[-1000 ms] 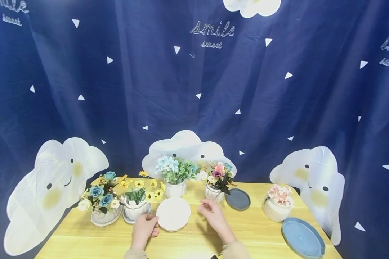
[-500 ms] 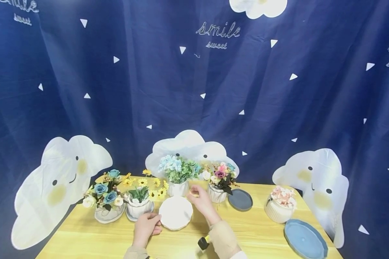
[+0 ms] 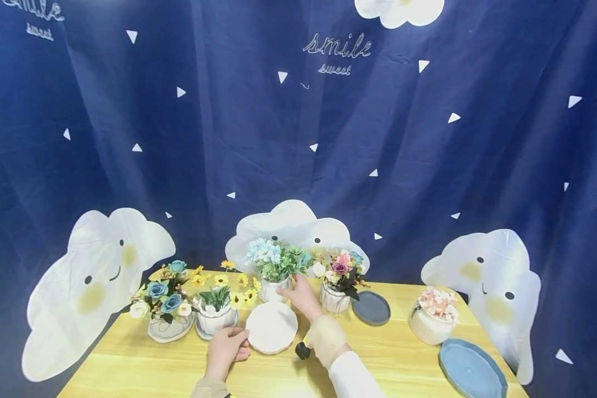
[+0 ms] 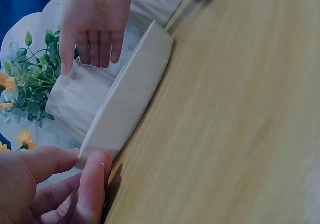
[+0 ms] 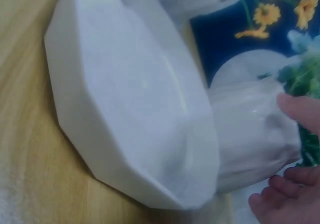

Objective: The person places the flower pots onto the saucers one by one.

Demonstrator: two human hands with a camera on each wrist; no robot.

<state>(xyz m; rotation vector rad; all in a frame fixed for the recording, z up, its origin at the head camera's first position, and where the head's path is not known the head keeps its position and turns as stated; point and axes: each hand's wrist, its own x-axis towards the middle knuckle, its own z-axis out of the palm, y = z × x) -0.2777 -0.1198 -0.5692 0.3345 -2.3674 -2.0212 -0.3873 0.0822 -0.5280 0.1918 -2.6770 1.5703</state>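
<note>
A white many-sided saucer (image 3: 271, 328) lies on the wooden table. My left hand (image 3: 227, 349) pinches its left edge; in the left wrist view the thumb and fingertips (image 4: 95, 176) meet at its rim. Behind the saucer stands a white flower pot (image 3: 273, 291) with light blue flowers and green leaves. My right hand (image 3: 298, 296) is at the right side of this pot, fingers spread. In the right wrist view the thumb lies at the pot's rim and the other fingers are beside its wall; contact is hard to tell.
Left of the saucer are a pot of yellow flowers (image 3: 216, 317) and a pot of blue roses (image 3: 169, 329). On the right are a pot of mixed flowers (image 3: 334, 299), a dark grey saucer (image 3: 371, 308), a cream pot (image 3: 430, 325) and a blue tray (image 3: 472, 369).
My right hand has moved left and forward from beside the saucer to the pot with light blue flowers. The left hand has stayed at the saucer's edge. The view has shifted slightly.
</note>
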